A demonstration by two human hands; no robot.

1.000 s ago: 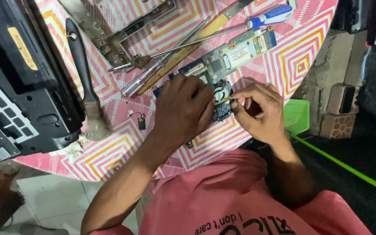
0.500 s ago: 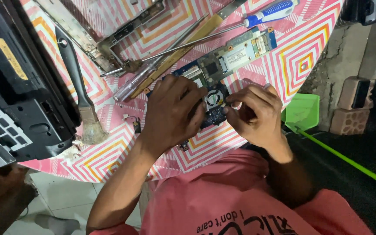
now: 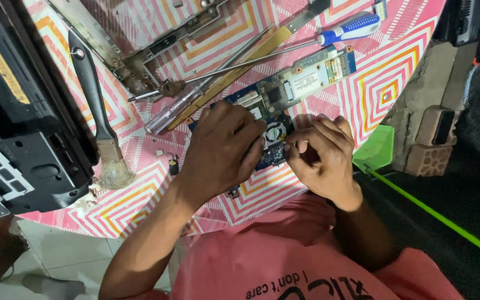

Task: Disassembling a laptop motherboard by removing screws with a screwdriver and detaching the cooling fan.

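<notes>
Overhead view, looking down at a person's two hands working on a round table point(image 3: 395, 72) covered in a pink, orange and white zigzag-pattern cloth.

At the far left, a black laptop base point(image 3: 18, 122) with part of its keyboard showing hangs over the table's edge. Just beside it lies a paintbrush point(image 3: 98, 119) with a black handle and worn pale bristles. Above and to the right sits a bare metal hinge frame point(image 3: 134, 50). A clear-handled screwdriver point(image 3: 170, 111) lies slanted beside a yellow ruler-like strip point(image 3: 234, 69), and a long screwdriver with a blue and white handle point(image 3: 351, 28) stretches toward the upper right.

In the centre lies a blue circuit board point(image 3: 306, 75), long and narrow, running diagonally from the hands up to the right. The left hand point(image 3: 220, 150) rests palm-down on the board's near end, fingers curled over it and pressing it to the table, hiding that part of the board. Between the two hands, a small round fan point(image 3: 276, 133) mounted on the board is visible. The right hand point(image 3: 320, 155) sits just right of the fan, fingers bent inward, thumb and fingertips pinched together at the fan's edge; whether they grip something small cannot be made out.

A small dark loose part point(image 3: 173, 165) lies left of the left hand. At the right, beyond the table, are a green plastic piece point(image 3: 376, 150) and a brick point(image 3: 434, 141).
</notes>
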